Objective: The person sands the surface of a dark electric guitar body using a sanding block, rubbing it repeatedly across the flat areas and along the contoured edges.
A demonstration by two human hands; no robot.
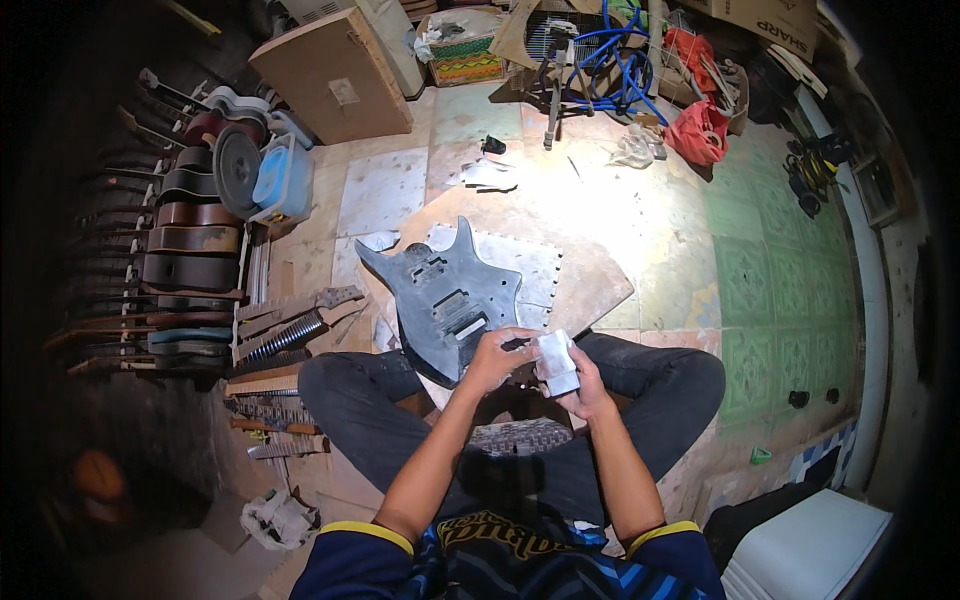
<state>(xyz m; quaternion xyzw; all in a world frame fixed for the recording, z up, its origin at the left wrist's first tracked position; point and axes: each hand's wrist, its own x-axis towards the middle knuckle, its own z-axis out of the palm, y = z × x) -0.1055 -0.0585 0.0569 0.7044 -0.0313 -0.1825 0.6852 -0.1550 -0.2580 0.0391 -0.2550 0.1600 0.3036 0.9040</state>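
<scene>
A brown cardboard box (765,22) with dark print sits top right.

Pale sanding block (556,362) in hands, grey guitar body (447,297) flat alongside

I see a matt, dull grey guitar body (447,298), its surface sanded-looking and without gloss. My right hand (583,385) holds a pale block (556,362) wrapped in what looks like paper. The board (590,275) under the body is bare, rough wood. The floor tiles (760,270) look smooth and worn.
</scene>
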